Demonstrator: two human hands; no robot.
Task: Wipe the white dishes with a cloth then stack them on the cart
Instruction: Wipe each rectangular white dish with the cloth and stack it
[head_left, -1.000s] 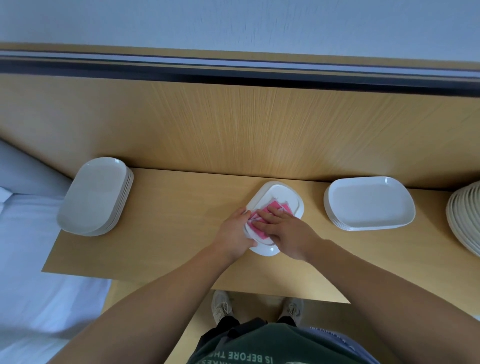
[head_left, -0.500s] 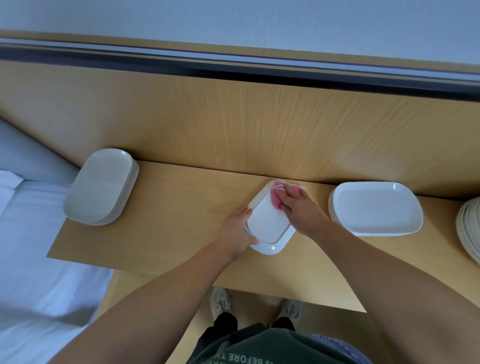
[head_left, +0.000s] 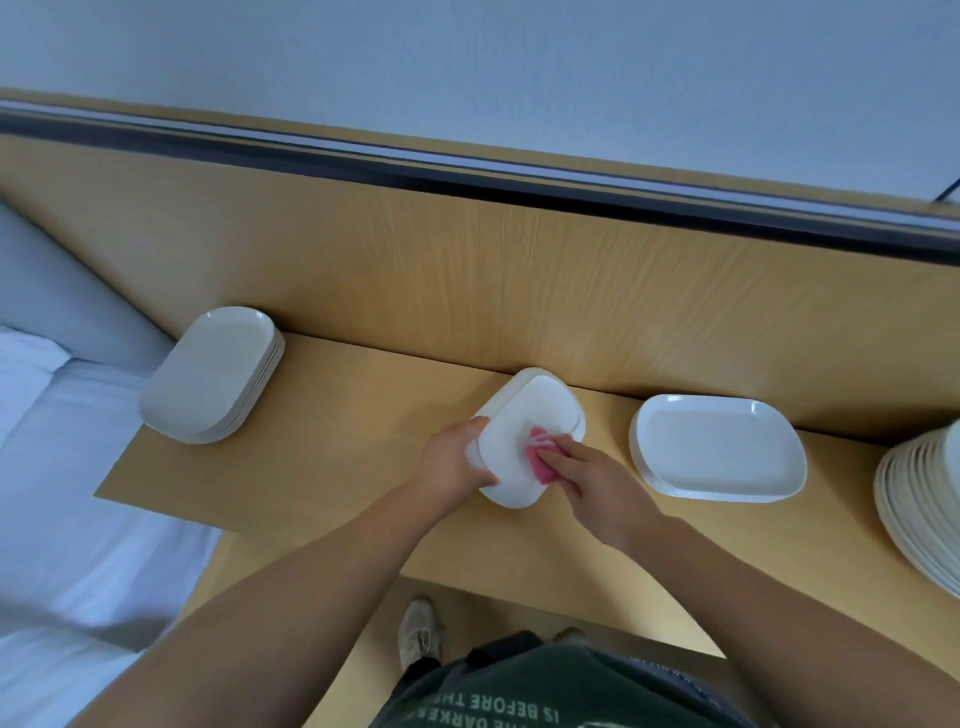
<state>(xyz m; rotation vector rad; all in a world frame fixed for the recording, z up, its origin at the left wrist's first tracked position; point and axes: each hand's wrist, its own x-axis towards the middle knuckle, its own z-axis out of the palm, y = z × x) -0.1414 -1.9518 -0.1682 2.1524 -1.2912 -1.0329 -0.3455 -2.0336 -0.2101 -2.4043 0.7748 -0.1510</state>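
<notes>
The wiping step is in hand. A white rounded-rectangular ceramic dish (head_left: 524, 415) lies, seemingly bottom up, mid-way along the light wooden surface (head_left: 332, 467), near the back panel. The left hand (head_left: 454, 462) grips its near-left edge, fingers curled round the rim to steady it. The right hand (head_left: 587, 480) presses a folded pink cloth (head_left: 540, 460) onto the base, fingers nearly straight. A stack of matching white dishes (head_left: 213, 374) sits well apart on the left, and another white stack (head_left: 717, 449) is near on the right. Next, I judge, the cloth must lift clear and the dish join the finished stack; which that is, I cannot tell
</notes>
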